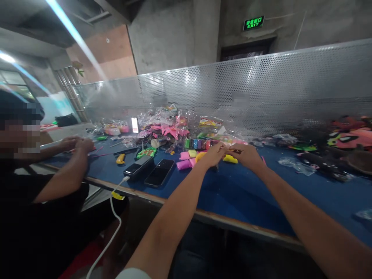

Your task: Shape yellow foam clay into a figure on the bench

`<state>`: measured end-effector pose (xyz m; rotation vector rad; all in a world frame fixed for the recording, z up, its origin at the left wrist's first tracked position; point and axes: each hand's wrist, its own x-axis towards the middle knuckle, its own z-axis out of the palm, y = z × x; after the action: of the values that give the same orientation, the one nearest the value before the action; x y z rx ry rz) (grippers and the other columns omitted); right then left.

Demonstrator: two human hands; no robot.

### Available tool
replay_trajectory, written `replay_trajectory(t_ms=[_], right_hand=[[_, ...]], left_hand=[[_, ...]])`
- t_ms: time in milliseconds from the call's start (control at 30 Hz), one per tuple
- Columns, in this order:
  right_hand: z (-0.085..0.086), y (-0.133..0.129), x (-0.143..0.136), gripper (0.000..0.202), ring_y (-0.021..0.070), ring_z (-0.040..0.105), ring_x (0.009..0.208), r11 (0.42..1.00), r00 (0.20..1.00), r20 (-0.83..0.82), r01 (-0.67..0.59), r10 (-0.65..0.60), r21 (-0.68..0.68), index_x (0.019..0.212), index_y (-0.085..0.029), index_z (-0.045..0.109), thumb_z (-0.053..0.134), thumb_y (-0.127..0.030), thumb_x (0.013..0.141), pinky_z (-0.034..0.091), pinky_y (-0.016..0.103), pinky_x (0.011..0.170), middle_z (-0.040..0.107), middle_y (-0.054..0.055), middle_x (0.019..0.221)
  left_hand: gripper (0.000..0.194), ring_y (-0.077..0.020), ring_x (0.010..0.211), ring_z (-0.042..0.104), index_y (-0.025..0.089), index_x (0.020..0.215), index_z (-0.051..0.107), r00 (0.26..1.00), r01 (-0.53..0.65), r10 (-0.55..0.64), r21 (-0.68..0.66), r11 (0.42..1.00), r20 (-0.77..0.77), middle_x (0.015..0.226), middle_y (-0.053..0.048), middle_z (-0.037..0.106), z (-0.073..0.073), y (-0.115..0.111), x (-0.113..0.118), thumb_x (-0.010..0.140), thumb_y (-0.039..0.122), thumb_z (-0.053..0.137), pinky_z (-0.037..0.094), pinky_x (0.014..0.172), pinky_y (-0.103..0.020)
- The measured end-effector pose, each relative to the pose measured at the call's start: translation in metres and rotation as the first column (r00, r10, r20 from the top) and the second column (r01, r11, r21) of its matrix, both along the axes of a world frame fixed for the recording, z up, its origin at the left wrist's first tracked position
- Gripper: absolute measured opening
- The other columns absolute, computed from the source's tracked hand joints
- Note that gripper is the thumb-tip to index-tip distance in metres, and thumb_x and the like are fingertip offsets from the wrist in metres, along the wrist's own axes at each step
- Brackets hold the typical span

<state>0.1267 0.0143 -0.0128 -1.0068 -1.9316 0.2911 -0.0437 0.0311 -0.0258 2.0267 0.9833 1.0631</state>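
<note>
My left hand (215,153) and my right hand (248,157) meet above the blue tabletop, fingers closed in a pinch. Between the fingertips shows a small dark brown piece (234,150), too small and blurred to name; my right fingers grip it, while what my left fingers hold is hidden. Just below the hands lies a yellow piece (230,159). Pink and purple soft packets (186,164) and a pale yellow one (192,154) rest left of my left hand. Behind them stands a row of small coloured packs (197,143).
A black phone (159,173) and a power bank (138,168) with a white cable (117,215) lie near the table's front edge. Wrapped toys and plastic bags (165,128) pile against the perforated metal screen (200,89). A co-worker (43,193) sits at the left; more toys (351,141) lie right.
</note>
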Motion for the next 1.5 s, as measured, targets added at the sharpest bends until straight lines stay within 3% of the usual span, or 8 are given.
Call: replay_trajectory(t_ms=[167, 267, 467, 667, 867, 1100, 1267, 1500], right_hand=[[0.011, 0.003, 0.014, 0.031, 0.0181, 0.061, 0.056, 0.982, 0.929, -0.321, 0.182, -0.186, -0.041, 0.077, -0.02, 0.072, 0.069, -0.051, 0.079, 0.049, 0.03, 0.056, 0.067, 0.004, 0.061], [0.011, 0.017, 0.03, 0.024, 0.0154, 0.058, 0.058, 0.95, 0.645, -0.724, 0.31, -0.244, -0.045, 0.081, -0.019, 0.068, 0.067, -0.043, 0.082, 0.052, 0.031, 0.058, 0.067, 0.008, 0.074], [-0.004, 0.023, 0.021, 0.029, 0.0144, 0.06, 0.056, 0.973, 0.72, -0.672, 0.019, -0.173, -0.23, 0.085, -0.02, 0.065, 0.073, -0.045, 0.075, 0.057, 0.034, 0.058, 0.066, 0.003, 0.074], [0.002, 0.0, -0.006, 0.036, 0.0138, 0.057, 0.044, 0.944, 0.784, -0.619, -0.17, -0.043, -0.282, 0.081, -0.023, 0.058, 0.073, -0.055, 0.075, 0.053, 0.029, 0.048, 0.063, -0.001, 0.058], [-0.004, -0.002, -0.014, 0.052, 0.0073, 0.033, 0.033, 0.866, 0.674, -0.732, -0.307, -0.095, -0.395, 0.062, -0.024, 0.037, 0.063, -0.065, 0.083, 0.028, 0.02, 0.033, 0.034, -0.009, 0.041], [0.001, -0.002, -0.016, 0.028, 0.0061, 0.046, 0.046, 0.817, 0.52, -0.845, -0.429, -0.126, -0.386, 0.072, -0.02, 0.053, 0.075, -0.037, 0.08, 0.041, 0.017, 0.044, 0.051, -0.006, 0.056], [0.006, -0.008, -0.012, 0.064, 0.0045, 0.014, 0.037, 0.709, 0.584, -0.801, -0.509, -0.133, -0.488, 0.054, -0.023, 0.024, 0.055, -0.067, 0.089, 0.012, 0.018, 0.033, 0.019, -0.01, 0.044], [0.007, -0.007, -0.021, 0.053, 0.0072, 0.028, 0.039, 0.798, 0.568, -0.816, -0.443, -0.104, -0.41, 0.064, -0.022, 0.048, 0.052, -0.068, 0.09, 0.024, 0.021, 0.037, 0.04, -0.005, 0.049]], left_hand=[[0.049, -0.0142, 0.058, 0.047, 0.019, 0.07, 0.051, 0.998, 0.046, -0.044, -0.06, 0.997, 0.035, 0.063, -0.003, 0.052, 0.007, -0.001, -0.005, 0.098, 0.055, 0.034, 0.043, 0.062, -0.031], [0.041, -0.0184, 0.072, 0.058, 0.018, 0.075, 0.057, 0.994, -0.056, 0.064, 0.089, 0.994, -0.088, 0.076, -0.007, 0.063, 0.007, -0.003, -0.007, 0.098, 0.046, 0.039, 0.047, 0.074, -0.034], [0.037, -0.0284, 0.115, 0.061, 0.021, 0.116, 0.065, 0.877, 0.046, 0.038, 0.161, 0.986, -0.48, 0.123, -0.01, 0.069, -0.004, -0.007, 0.006, 0.083, 0.036, 0.069, 0.045, 0.1, -0.04], [0.037, -0.022, 0.113, 0.059, 0.018, 0.128, 0.054, 0.98, -0.199, 0.178, 0.336, 0.921, 0.093, 0.127, -0.014, 0.063, 0.003, -0.006, 0.014, 0.091, 0.022, 0.054, 0.046, 0.1, -0.037], [0.028, -0.0187, 0.1, 0.06, 0.018, 0.114, 0.058, 0.997, -0.065, 0.042, 0.364, 0.929, 0.072, 0.121, -0.011, 0.064, 0.003, -0.006, 0.015, 0.089, 0.03, 0.059, 0.048, 0.09, -0.033], [0.023, -0.0175, 0.092, 0.06, 0.019, 0.112, 0.061, 0.994, -0.087, 0.06, 0.305, 0.948, 0.095, 0.108, -0.008, 0.066, -0.001, -0.004, 0.017, 0.092, 0.028, 0.054, 0.048, 0.084, -0.032], [0.02, -0.016, 0.087, 0.059, 0.02, 0.108, 0.062, 0.992, -0.106, 0.086, 0.254, 0.961, 0.087, 0.104, -0.005, 0.066, -0.001, -0.004, 0.016, 0.092, 0.028, 0.054, 0.047, 0.079, -0.03], [0.029, -0.0208, 0.105, 0.059, 0.019, 0.115, 0.065, 0.998, -0.057, 0.042, 0.437, 0.898, 0.042, 0.116, -0.01, 0.065, 0.0, -0.006, 0.012, 0.089, 0.034, 0.064, 0.047, 0.093, -0.036]])
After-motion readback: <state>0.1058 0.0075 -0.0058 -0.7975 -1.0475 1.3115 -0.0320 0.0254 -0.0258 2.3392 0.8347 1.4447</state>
